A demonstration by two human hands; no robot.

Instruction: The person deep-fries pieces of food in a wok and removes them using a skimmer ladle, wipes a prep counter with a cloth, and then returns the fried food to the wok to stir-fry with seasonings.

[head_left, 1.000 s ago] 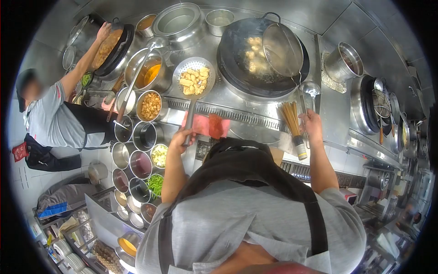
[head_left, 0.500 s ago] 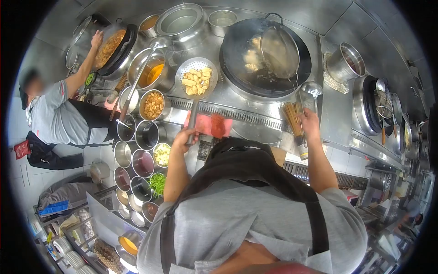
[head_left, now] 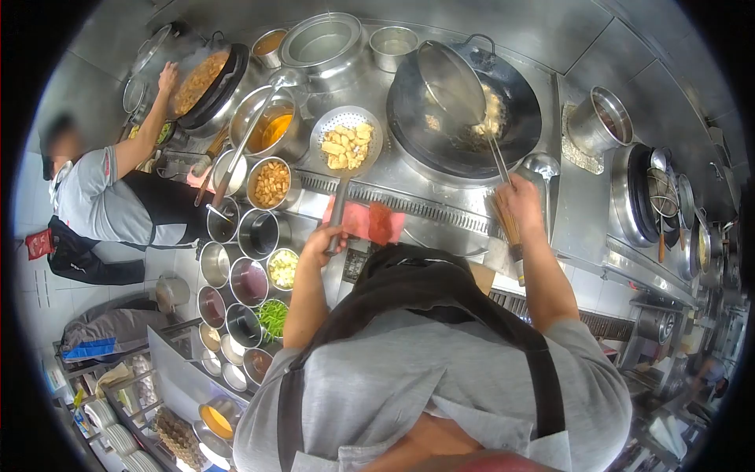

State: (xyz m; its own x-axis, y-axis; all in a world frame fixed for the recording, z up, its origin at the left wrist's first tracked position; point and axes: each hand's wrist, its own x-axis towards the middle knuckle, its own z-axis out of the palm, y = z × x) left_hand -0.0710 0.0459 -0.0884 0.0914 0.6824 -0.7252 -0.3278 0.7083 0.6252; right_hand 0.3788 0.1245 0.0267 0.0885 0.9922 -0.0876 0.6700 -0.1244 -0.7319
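My left hand [head_left: 325, 242] is closed round the handle of a perforated skimmer [head_left: 347, 162], whose bowl holds several golden fried pieces [head_left: 344, 147] and rests over the steel counter. My right hand [head_left: 521, 203] grips the handle of a wire mesh strainer [head_left: 452, 82], held tilted over a black wok [head_left: 417, 135]. Pale fried pieces [head_left: 493, 114] show in the wok beside the mesh. Under my right hand lies a bamboo brush [head_left: 507, 224]. A steel ladle [head_left: 541, 164] rests to the right of the wok.
Steel pots with diced food [head_left: 268, 184], orange liquid [head_left: 275, 130] and green vegetables [head_left: 273, 318] stand at the left. A co-worker [head_left: 102, 185] reaches to another wok [head_left: 200, 83]. A red cloth [head_left: 358, 221] lies at the counter's front. A steel pot [head_left: 600, 118] stands right.
The mesh strainer has swung to the left and up over the wok, uncovering pieces at its right. My right hand has moved slightly up and left. The skimmer stays nearly in place.
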